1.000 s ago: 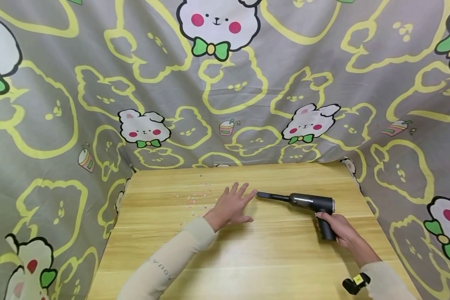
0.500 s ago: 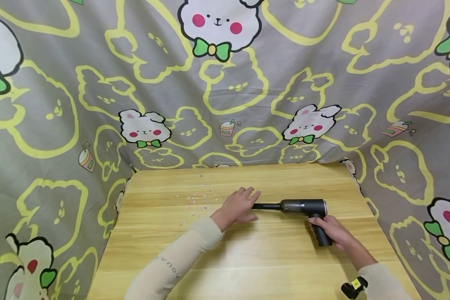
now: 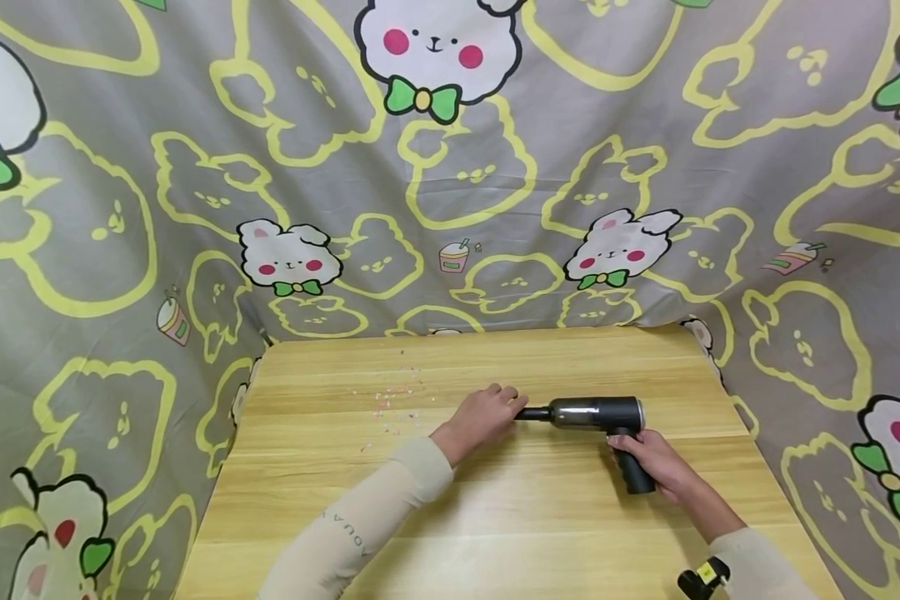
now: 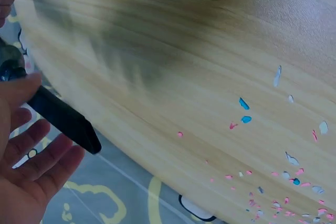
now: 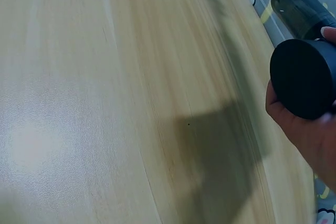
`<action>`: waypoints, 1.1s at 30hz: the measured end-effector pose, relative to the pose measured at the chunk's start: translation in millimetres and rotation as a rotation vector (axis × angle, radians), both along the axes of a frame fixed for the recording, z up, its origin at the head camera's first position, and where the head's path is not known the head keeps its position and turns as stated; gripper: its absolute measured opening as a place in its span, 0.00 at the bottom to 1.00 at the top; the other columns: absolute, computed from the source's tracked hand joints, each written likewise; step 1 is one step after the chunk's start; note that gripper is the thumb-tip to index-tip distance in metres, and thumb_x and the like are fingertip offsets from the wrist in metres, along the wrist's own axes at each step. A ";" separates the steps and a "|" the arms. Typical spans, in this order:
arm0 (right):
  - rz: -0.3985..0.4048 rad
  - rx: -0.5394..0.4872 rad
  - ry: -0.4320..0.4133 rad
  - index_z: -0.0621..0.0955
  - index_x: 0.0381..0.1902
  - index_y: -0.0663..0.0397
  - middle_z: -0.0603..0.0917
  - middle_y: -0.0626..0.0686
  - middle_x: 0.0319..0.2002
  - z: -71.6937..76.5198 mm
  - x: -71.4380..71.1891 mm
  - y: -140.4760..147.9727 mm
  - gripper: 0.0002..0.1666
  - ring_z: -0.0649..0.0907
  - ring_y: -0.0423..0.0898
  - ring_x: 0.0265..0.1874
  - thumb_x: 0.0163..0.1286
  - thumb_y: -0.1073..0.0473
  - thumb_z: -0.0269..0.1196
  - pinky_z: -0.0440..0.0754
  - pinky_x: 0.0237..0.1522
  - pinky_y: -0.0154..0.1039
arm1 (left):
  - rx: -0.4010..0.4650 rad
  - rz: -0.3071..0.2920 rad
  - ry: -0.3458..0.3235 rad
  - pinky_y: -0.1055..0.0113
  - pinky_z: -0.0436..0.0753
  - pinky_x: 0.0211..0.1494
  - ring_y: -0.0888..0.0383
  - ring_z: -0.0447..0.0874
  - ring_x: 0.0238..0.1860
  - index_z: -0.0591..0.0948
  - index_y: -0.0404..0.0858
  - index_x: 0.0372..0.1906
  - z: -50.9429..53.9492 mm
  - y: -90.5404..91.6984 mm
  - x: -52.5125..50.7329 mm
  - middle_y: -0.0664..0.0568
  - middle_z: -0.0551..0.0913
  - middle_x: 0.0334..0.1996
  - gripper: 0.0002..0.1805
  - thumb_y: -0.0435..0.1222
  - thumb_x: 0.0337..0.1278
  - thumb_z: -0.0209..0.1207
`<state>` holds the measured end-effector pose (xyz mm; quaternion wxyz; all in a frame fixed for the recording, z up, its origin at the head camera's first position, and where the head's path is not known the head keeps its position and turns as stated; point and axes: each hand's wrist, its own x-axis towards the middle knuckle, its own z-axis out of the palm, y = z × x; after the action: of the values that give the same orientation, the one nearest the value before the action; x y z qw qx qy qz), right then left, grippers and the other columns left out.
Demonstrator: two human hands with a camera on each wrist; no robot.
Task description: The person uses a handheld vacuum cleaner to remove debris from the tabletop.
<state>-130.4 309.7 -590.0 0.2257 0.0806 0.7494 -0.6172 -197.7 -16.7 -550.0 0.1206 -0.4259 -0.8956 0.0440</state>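
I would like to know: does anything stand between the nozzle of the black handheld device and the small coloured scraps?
Yes, the left hand: in the head view it lies at the front of the nozzle, on the side of the scraps. Nothing else visible stands between them on the table.
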 end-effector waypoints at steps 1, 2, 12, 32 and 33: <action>0.000 -0.003 0.001 0.71 0.59 0.79 0.85 0.54 0.38 0.4 -0.1 -0.9 0.29 0.83 0.44 0.35 0.78 0.55 0.58 0.86 0.35 0.37 | 0.009 -0.009 0.017 0.71 0.90 0.34 0.58 0.88 0.42 0.84 0.47 0.60 -0.6 0.7 0.1 0.55 0.89 0.51 0.18 0.44 0.67 0.66; 0.002 -0.006 0.004 0.71 0.59 0.79 0.85 0.54 0.38 0.5 -0.2 -1.5 0.28 0.83 0.44 0.35 0.78 0.55 0.58 0.86 0.35 0.37 | 0.008 -0.015 0.036 0.72 0.89 0.32 0.59 0.88 0.40 0.85 0.48 0.58 -1.1 1.4 0.5 0.56 0.89 0.49 0.16 0.42 0.68 0.65; 0.050 -0.225 -0.004 0.76 0.54 0.72 0.87 0.52 0.38 -1.8 5.4 0.3 0.17 0.87 0.42 0.36 0.78 0.61 0.58 0.91 0.42 0.39 | -0.106 -0.021 0.084 0.78 0.87 0.32 0.64 0.87 0.37 0.87 0.47 0.54 -5.4 6.8 7.8 0.59 0.90 0.45 0.12 0.34 0.71 0.61; 0.276 -0.838 -0.266 0.74 0.51 0.51 0.81 0.43 0.34 -20.0 20.6 -10.5 0.20 0.77 0.39 0.31 0.82 0.67 0.34 0.81 0.39 0.32 | -0.119 -0.012 0.229 0.80 0.82 0.21 0.65 0.82 0.28 0.88 0.47 0.47 -30.0 9.8 19.7 0.60 0.90 0.38 0.09 0.33 0.72 0.60; 0.273 -0.851 -0.263 0.74 0.51 0.51 0.79 0.43 0.32 -20.6 20.9 -11.8 0.20 0.75 0.39 0.30 0.82 0.67 0.34 0.80 0.37 0.31 | -0.113 -0.010 0.241 0.80 0.81 0.21 0.65 0.83 0.28 0.89 0.47 0.47 -32.1 10.1 20.2 0.60 0.90 0.38 0.08 0.34 0.72 0.61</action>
<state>-109.5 297.9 -610.6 0.4108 -0.0409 0.3985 -0.8190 -177.5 -6.6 -582.2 0.2034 -0.4283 -0.8686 0.1443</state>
